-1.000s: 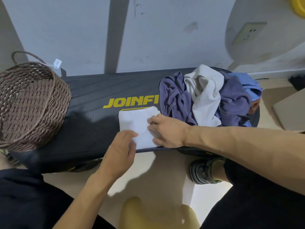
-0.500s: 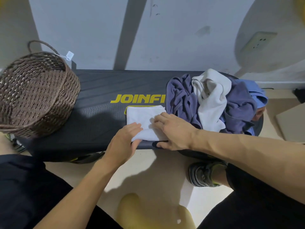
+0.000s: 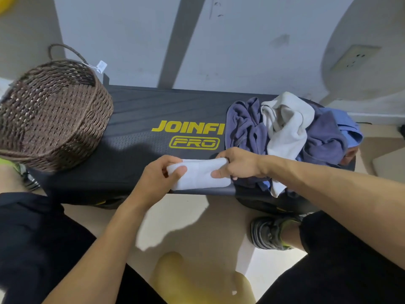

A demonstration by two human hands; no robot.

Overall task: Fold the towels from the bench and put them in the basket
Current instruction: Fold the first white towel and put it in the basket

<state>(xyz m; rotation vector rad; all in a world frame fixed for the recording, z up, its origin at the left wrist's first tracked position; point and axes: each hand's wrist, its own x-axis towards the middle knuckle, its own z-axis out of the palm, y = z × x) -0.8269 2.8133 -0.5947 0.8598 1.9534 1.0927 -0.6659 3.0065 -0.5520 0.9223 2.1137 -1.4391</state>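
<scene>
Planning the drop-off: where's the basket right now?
The basket sits on the left end of the bench, left of the yellow lettering, apart from the white towel gripped by both hands.

lit evenly and fairly brightly from above and behind the camera, indoor and slightly cool in tone. soft-edged shadows of both forearms thrown forward onto the pale floor (image 3: 197,216), and a darker patch cast across the black bench (image 3: 135,110) just right of the woven basket (image 3: 54,110). a broad curved shadow on the wall (image 3: 241,40) at upper right, plus a slanted dark band higher up. no harsh glare; only a mild sheen on the bench top. strong wide-angle bending at the edges, with the bench bowed and the basket stretched. slightly soft and smeared overall, most of all in the corners and along the bottom edge; yellow lettering still legible.
</scene>
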